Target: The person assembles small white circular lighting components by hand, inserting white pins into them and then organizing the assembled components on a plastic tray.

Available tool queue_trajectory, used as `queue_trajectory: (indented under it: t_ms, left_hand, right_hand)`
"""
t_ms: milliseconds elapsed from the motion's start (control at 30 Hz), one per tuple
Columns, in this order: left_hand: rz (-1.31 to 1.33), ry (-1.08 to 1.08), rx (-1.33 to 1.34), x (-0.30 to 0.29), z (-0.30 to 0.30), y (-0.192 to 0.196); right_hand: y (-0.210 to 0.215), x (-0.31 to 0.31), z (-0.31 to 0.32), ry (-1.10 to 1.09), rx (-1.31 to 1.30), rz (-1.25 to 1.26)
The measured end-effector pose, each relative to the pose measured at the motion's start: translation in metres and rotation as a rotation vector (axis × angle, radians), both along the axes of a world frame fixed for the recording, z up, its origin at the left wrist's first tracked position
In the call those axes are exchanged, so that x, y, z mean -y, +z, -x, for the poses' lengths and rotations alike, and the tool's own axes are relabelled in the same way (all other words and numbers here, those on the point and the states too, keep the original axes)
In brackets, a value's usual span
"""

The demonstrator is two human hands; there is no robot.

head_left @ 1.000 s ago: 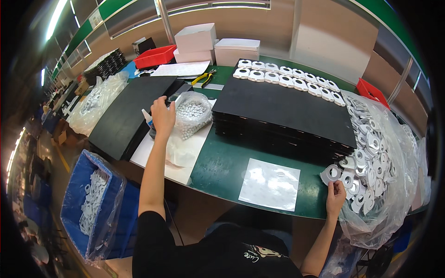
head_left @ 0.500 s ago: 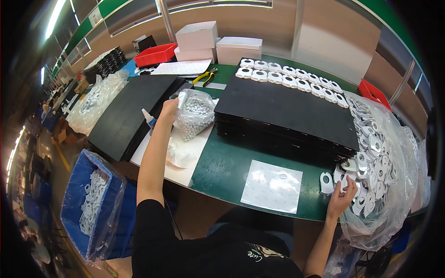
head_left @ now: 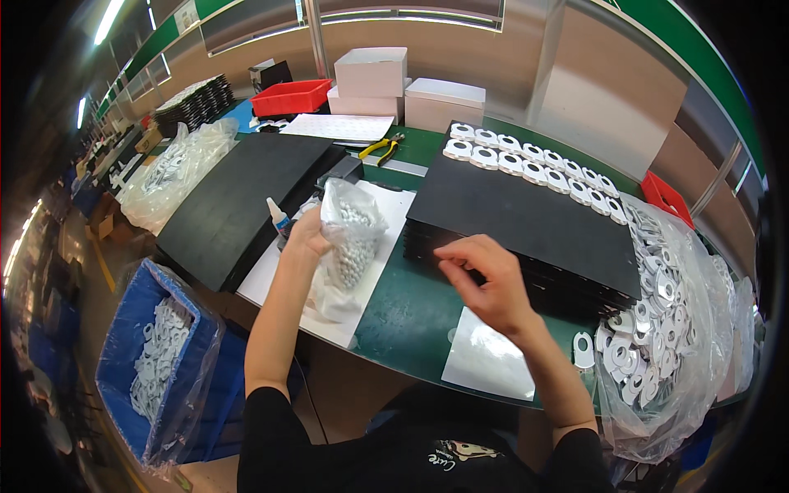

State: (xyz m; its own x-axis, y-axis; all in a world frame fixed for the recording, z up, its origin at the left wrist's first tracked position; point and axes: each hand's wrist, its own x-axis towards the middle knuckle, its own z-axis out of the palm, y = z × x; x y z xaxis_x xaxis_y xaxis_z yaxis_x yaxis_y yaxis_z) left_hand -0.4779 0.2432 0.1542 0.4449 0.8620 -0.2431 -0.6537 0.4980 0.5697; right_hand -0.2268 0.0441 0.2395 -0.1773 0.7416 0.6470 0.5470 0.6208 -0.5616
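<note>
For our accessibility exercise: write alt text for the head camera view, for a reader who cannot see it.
Seen from above, a person's left hand grips a clear bag of small pale beads on a green table, while the right hand hovers with fingers curled before a stack of black trays. A bag of white flat rings lies to the right.

A green table [head_left: 411, 308] carries a stack of black trays [head_left: 526, 222] just beyond the right hand [head_left: 485, 283], a white sheet [head_left: 489, 361] below it, and white paper [head_left: 374, 238] under the left hand [head_left: 308, 238].
</note>
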Motion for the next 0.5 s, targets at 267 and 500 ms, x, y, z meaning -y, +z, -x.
queue_trajectory:
  t_ms: [267,500]
  left_hand:
    - [0.011,-0.237,0.336,0.069,-0.001,0.020]
    - [0.196,-0.325,0.525,0.109,-0.028,-0.023]
  right_hand:
    - [-0.044,-0.040,0.034,-0.113,0.071,0.027]
    - [-0.087,-0.051,0.009,-0.123,-0.112,0.483]
